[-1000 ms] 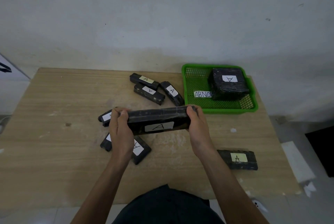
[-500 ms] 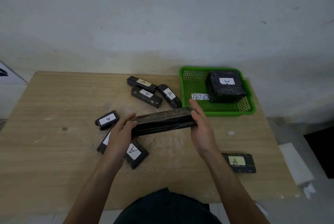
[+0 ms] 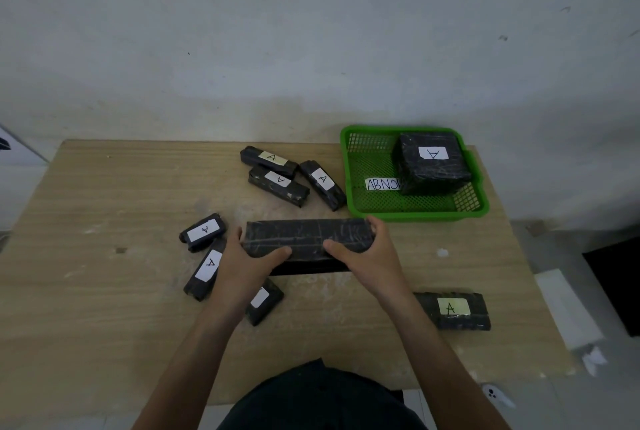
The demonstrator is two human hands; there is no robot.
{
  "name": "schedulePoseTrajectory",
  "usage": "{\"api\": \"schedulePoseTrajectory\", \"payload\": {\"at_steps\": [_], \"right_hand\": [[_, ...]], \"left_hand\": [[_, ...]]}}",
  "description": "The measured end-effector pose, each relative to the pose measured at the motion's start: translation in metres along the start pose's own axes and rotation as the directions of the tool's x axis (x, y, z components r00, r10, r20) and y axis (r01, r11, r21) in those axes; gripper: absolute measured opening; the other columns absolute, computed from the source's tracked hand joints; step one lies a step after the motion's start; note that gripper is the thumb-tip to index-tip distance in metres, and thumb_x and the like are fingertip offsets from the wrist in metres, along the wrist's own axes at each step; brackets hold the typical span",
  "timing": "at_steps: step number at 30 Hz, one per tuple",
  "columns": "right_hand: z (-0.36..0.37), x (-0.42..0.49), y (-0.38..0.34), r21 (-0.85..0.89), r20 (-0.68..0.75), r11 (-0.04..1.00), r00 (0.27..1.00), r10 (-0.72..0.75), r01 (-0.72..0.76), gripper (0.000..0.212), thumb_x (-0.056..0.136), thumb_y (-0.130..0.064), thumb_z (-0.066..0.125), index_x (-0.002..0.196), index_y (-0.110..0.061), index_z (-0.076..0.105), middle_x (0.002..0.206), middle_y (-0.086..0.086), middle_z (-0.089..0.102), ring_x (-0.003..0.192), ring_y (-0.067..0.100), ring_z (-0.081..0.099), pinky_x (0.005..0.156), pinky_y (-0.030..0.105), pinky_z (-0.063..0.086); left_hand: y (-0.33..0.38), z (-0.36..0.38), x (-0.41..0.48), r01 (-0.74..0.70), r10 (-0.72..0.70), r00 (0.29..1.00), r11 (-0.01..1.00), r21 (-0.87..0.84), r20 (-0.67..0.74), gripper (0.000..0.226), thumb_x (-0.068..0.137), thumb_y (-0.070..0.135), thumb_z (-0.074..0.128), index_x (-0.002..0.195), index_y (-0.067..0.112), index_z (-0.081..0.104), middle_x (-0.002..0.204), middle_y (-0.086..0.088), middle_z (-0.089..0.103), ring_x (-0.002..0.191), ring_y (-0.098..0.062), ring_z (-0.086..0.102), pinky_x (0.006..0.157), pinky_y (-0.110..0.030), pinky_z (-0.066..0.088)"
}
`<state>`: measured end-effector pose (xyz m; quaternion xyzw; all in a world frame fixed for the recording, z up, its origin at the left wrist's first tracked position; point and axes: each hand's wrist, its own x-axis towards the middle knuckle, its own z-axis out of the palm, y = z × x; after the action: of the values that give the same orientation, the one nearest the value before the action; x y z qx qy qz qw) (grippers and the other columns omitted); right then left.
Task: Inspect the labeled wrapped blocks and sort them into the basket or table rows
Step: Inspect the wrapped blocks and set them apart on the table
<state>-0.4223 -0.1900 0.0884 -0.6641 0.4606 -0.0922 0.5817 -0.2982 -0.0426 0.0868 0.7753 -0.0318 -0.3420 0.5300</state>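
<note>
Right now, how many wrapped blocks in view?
9. One long block in both hands; three left of the basket; three by the left hand; one near right; one in the basket. More may be hidden.

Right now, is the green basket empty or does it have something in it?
Not empty. One big black wrapped block with an A label sits inside the green basket, partly covering a white paper label.

Wood table (image 3: 104,291): green basket (image 3: 415,213) far right, 7 loose wrapped blocks (image 3: 278,181) w/ "A" labels.
</note>
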Motion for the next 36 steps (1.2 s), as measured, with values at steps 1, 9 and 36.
{"api": "schedulePoseTrajectory", "payload": {"at_steps": [1,9,36], "right_hand": [[0.001,-0.001,-0.001,-0.015,-0.023,1.0,0.999,-0.027,0.026,0.096,0.065,-0.036,0.086,0.141,-0.019,0.03,0.123,-0.007,0.048,0.11,0.009,0.051,0.096,0.026,0.045],[0.003,0.001,0.002,-0.034,-0.035,0.995,0.994,-0.1,0.099,0.097,0.061,-0.034,0.088,0.137,-0.023,0.03,0.124,-0.006,0.05,0.11,0.01,0.054,0.09,0.021,0.045],[0.007,-0.006,-0.004,-0.005,-0.216,0.986,0.962,-0.165,0.168,0.013,0.102,-0.025,0.039,0.114,-0.028,0.038,0.082,-0.009,0.05,0.066,0.004,0.052,0.047,0.011,0.04]], "left_hand": [[-0.001,0.0,0.001,0.0,0.0,1.0,1.0,0.008,0.004,0.071,0.068,0.023,0.082,0.13,0.013,0.047,0.114,0.0,0.063,0.104,-0.018,0.06,0.084,-0.028,0.048],[-0.005,0.007,-0.008,-0.084,0.084,0.994,0.996,0.002,-0.069,0.061,0.075,0.023,0.078,0.125,0.018,0.045,0.102,0.008,0.059,0.091,-0.007,0.058,0.073,-0.019,0.043],[0.0,0.007,-0.015,-0.159,0.135,0.974,0.98,-0.12,-0.182,0.018,0.099,0.035,0.038,0.107,0.019,0.042,0.096,0.007,0.055,0.089,-0.006,0.054,0.08,-0.032,0.041]]}}
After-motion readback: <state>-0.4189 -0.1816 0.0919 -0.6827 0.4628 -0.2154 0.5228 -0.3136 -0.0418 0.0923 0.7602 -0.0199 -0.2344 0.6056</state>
